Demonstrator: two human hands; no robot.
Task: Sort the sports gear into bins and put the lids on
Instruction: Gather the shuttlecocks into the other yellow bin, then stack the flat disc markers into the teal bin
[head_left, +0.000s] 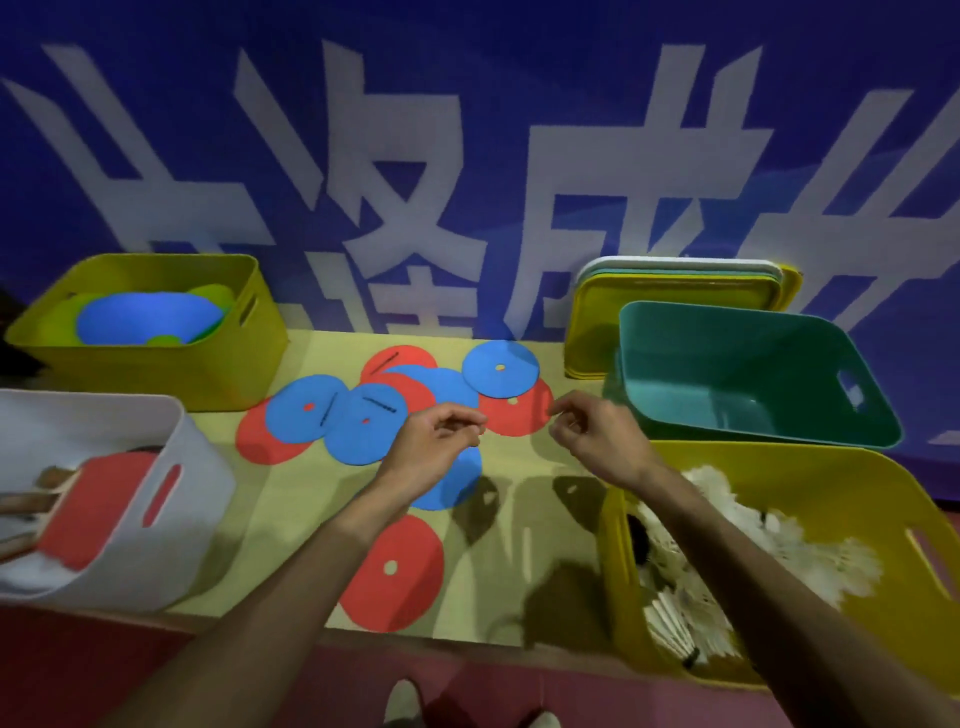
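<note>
Several flat red and blue discs (363, 423) with small centre holes lie overlapping on the yellow table (291, 519); one red disc (392, 571) lies alone near the front edge. My left hand (436, 441) hovers over a blue disc (457, 483), fingers pinched together. My right hand (592, 431) hovers beside a red disc (514, 415), fingers curled shut. I see nothing clearly held in either hand. Two dark disc-shaped shadows (480, 506) with light holes fall on the table below the hands.
A yellow bin (156, 374) at back left holds blue and green discs. A white bin (192, 493) at front left holds red paddles. An empty teal bin (753, 415) rests tilted on a yellow bin (618, 571) of white shuttlecocks. Lids (675, 280) lean against the blue banner.
</note>
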